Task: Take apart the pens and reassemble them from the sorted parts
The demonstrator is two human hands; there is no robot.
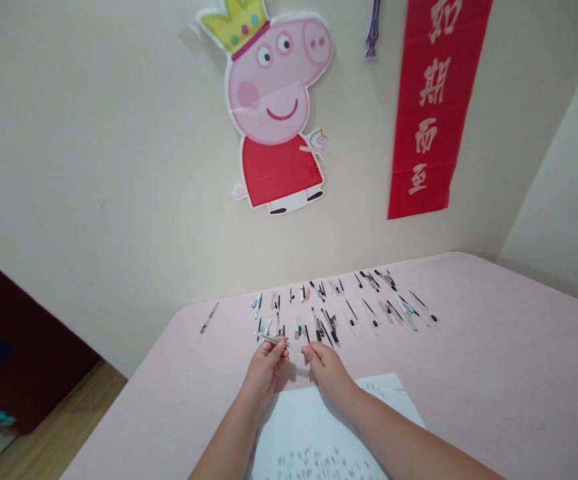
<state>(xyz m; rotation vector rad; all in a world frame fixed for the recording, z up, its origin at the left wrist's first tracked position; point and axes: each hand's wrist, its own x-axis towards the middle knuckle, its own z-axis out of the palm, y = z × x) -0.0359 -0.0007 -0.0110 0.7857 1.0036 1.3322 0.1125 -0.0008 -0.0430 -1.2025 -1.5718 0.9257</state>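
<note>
My left hand [265,368], closed in a pinch, holds a slim grey pen [267,338] whose end points up and to the left. My right hand [329,371] is also closed, thumb and finger pressed on the pale, see-through barrel [295,348] in line with that pen. Whether this barrel is joined to the grey part cannot be made out. Both hands are raised over the near side of many scattered pen parts. Below my wrists lies a white sheet of paper [289,417] with handwriting, partly covered by my forearms.
Pens, caps and clear barrels [407,312] lie in loose rows across the far part of the pink-covered table [499,373]. A single pen [209,318] lies apart on the left. The wall behind carries a pig cutout [279,113] and a red banner [431,133].
</note>
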